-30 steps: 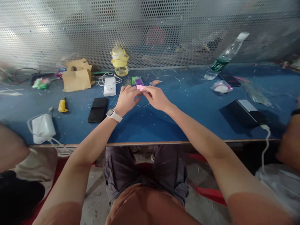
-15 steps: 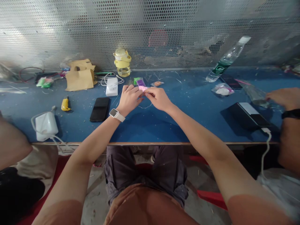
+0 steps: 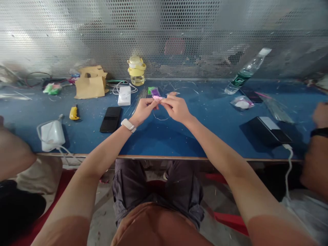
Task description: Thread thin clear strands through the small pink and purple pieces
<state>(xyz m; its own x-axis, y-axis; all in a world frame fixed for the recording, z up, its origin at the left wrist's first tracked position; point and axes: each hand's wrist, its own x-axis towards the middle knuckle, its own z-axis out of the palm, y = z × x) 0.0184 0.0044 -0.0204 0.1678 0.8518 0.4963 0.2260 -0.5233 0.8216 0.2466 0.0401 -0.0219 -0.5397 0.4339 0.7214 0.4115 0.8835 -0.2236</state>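
Note:
My left hand (image 3: 145, 110) and my right hand (image 3: 176, 107) meet over the blue table, fingers and thumbs pinched together. Between them is a small pink lump (image 3: 158, 98) that looks like soft modelling clay; the fingers partly cover it. Both hands grip it from opposite sides. Just behind lie a purple packet (image 3: 155, 92) and a green packet (image 3: 150, 90). A small clear bag with an orange-brown piece (image 3: 173, 93) sits behind my right hand. A thin wire-like loop (image 3: 160, 119) shows below my hands.
A black phone (image 3: 110, 119), white power adapter (image 3: 124, 95) and yellow cutter (image 3: 74, 113) lie left. Behind stand a yellow-lidded bottle (image 3: 137, 71) and a brown paper bag (image 3: 90, 84). Right are a tilted water bottle (image 3: 245, 74) and a black box (image 3: 268, 131). People's arms show at both sides.
My left hand has turned, its fingers now drawn in to a pinch at the pink lump. The neighbour's hand at right has pulled back from the clear plastic bag.

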